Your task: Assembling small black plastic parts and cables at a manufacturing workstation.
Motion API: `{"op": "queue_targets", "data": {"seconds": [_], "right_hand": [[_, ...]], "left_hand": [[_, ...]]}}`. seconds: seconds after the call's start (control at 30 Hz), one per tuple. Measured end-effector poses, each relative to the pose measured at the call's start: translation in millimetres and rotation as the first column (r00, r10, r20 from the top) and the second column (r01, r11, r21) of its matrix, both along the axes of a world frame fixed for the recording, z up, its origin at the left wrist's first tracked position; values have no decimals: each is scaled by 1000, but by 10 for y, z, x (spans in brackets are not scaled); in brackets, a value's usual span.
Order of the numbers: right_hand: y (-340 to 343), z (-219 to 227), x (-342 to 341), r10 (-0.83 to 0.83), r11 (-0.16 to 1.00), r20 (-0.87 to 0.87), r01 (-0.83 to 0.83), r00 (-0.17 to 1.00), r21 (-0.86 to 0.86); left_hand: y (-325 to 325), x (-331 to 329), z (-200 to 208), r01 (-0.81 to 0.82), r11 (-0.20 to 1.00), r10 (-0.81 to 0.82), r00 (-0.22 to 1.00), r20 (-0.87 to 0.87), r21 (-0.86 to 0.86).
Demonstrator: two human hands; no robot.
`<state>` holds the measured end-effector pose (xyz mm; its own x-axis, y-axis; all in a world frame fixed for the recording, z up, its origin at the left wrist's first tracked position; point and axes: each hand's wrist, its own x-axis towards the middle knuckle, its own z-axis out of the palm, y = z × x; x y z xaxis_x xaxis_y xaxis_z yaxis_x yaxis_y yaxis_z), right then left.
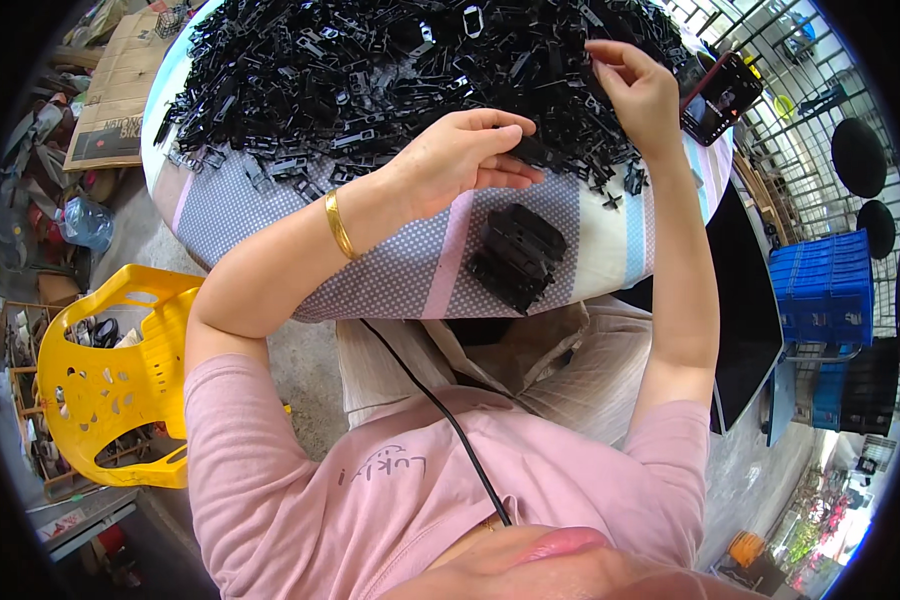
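Left hand points rightward, fingers curved; right hand bends leftward.

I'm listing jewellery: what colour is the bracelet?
The bracelet is gold-coloured, clearest in the head view.

The cloth-covered table was viewed at close range from head height, steeply downward, its near edge around mid-picture, its far edge cut off.

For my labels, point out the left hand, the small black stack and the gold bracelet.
Left hand [462, 160], head view: middle of the hand.
Small black stack [520, 255], head view: its middle.
Gold bracelet [339, 226], head view: outer band.
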<state>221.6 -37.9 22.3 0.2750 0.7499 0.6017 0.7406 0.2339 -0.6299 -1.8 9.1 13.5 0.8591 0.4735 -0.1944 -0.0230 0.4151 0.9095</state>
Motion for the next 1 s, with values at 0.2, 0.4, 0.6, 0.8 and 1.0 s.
{"op": "queue_targets", "data": {"seconds": [0.2,0.4,0.6,0.8,1.0], "right_hand": [[-357,53,-404,111,989,393,-139,913,43],[-526,56,-662,77,993,627,-113,775,18],[-560,61,-707,70,994,629,-111,774,26],[-584,72,-797,42,993,610,-100,791,62],[-552,3,-825,10,986,529,-98,849,138]], "left_hand": [[21,-7,-41,-87,992,97,988,123,-90],[-90,16,-20,-91,993,98,991,96,-70],[-94,22,-61,-78,995,76,997,33,58],[-102,10,-79,-73,953,67,997,29,294],[-42,2,-108,-47,943,23,997,77,330]]}}
